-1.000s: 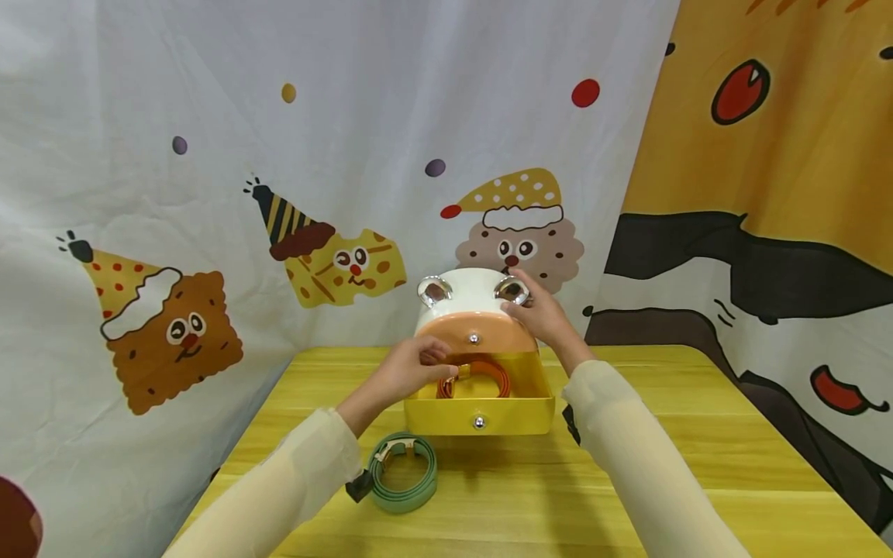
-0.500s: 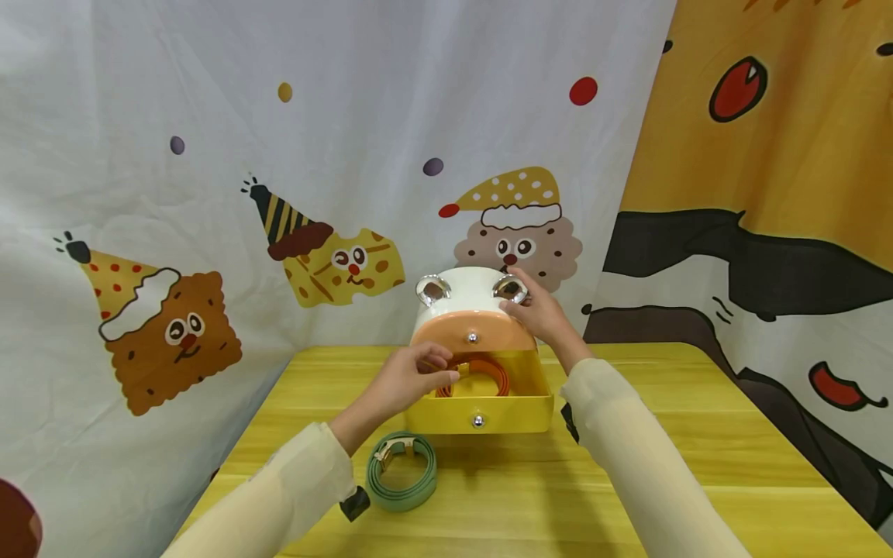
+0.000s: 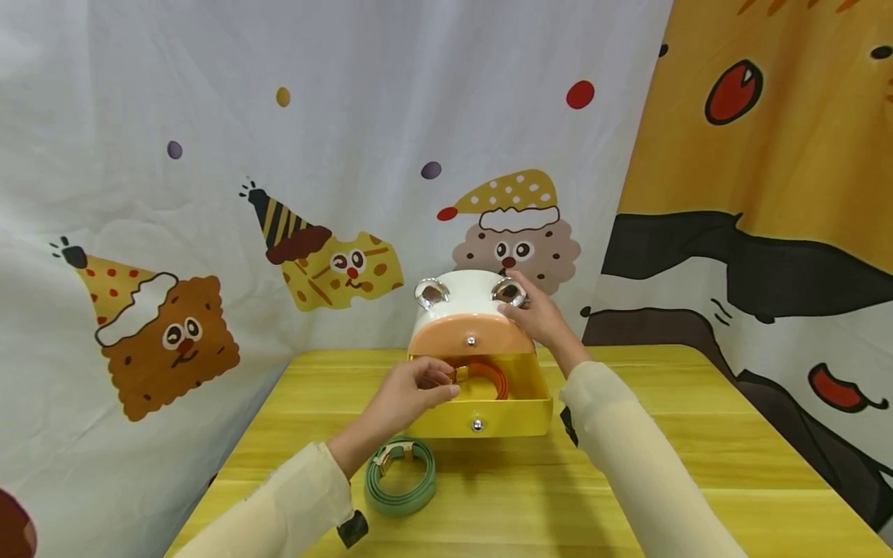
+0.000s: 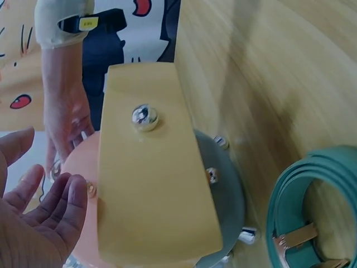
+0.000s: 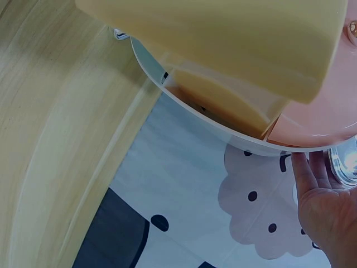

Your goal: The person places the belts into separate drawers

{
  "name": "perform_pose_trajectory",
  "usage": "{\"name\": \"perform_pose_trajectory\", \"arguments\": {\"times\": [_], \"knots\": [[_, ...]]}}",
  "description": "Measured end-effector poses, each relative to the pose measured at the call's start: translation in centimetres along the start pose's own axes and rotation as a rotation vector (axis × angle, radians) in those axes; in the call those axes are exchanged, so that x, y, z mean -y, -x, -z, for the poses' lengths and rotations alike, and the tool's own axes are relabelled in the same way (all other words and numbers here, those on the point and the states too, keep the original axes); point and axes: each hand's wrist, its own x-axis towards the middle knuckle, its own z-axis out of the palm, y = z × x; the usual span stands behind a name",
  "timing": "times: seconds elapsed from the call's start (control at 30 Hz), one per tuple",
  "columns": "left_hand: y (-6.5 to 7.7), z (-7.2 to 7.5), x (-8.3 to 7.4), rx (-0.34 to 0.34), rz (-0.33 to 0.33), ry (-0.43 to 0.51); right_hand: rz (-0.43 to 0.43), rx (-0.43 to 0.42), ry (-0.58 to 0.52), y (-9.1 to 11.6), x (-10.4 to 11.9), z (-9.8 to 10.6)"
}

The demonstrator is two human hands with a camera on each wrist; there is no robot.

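Observation:
A small drawer box shaped like an animal head, with a white top (image 3: 467, 290) and orange upper front (image 3: 446, 335), stands on the table. Its yellow drawer (image 3: 516, 419) is pulled out. Inside lies a coiled orange belt (image 3: 499, 377) with a gold buckle, its left part hidden by my left hand (image 3: 399, 401). That hand hovers at the drawer's left side, fingers loosely bent, thumb reaching over the inside; nothing shows between the fingers in the left wrist view. My right hand (image 3: 543, 316) holds the box by its right silver eye (image 3: 508, 293), fingers passing behind it.
On the wooden table (image 3: 628, 449), a coiled green belt (image 3: 403, 507) lies in front of the drawer, just beside my left wrist. A printed cloth (image 3: 349, 93) with cartoon snacks hangs right behind the table.
My left hand has sunk slightly toward the inside of the drawer and now covers more of the orange belt. The right hand stays on the silver eye.

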Motion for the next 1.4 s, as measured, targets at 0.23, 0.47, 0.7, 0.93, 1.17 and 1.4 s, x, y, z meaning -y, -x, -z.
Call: {"name": "perform_pose_trajectory", "arguments": {"times": [0.23, 0.47, 0.7, 0.93, 1.17, 1.4], "knots": [[0.6, -0.6, 0.3, -0.019, 0.013, 0.029, 0.019, -0.004, 0.002, -0.1, 0.2, 0.0], [1.1, -1.1, 0.6, 0.0, 0.015, 0.064, 0.015, -0.01, 0.008, -0.2, 0.2, 0.0], [1.5, -1.8, 1.2, -0.002, 0.015, 0.063, 0.003, -0.007, 0.004, -0.1, 0.1, -0.1], [1.9, -2.5, 1.8, 0.01, 0.008, 0.109, 0.006, -0.009, 0.014, -0.1, 0.1, -0.1], [2.3, -3.4, 2.9, 0.013, 0.019, 0.124, 0.001, -0.006, 0.008, 0.0, 0.1, -0.1], [2.5, -4.4, 3.9, -0.01, 0.006, 0.155, 0.007, -0.006, -0.004, 0.1, 0.0, -0.1]]}}
